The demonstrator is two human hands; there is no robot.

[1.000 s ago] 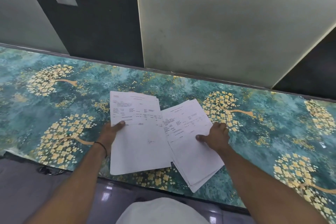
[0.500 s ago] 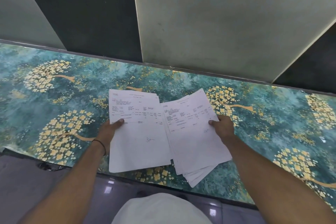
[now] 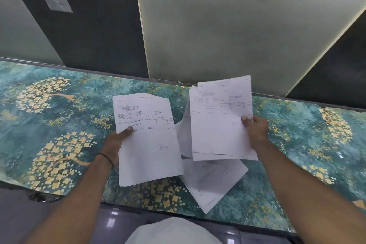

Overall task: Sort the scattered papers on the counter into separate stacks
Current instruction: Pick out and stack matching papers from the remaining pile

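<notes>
Reaching forward over desk [image 3: 59, 125] with both arms, wrists raised. Gripping one flat printed sheet [image 3: 148, 144] at its left edge with left hand [image 3: 116, 140], fingers clamped, thumb on top. Pinching a thin fanned sheaf [image 3: 219, 121] at its right edge with right hand [image 3: 255, 130], held clear of desk, tilted up. Below the sheaf, loose white papers [image 3: 212, 180] lying askew on glossy teal, gold-flowered surface.

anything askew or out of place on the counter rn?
Yes. The loose papers on the counter lie rotated and fanned, one corner near the front edge. The bundle in the right hand is uneven too. The stack in the left hand looks square.
</notes>
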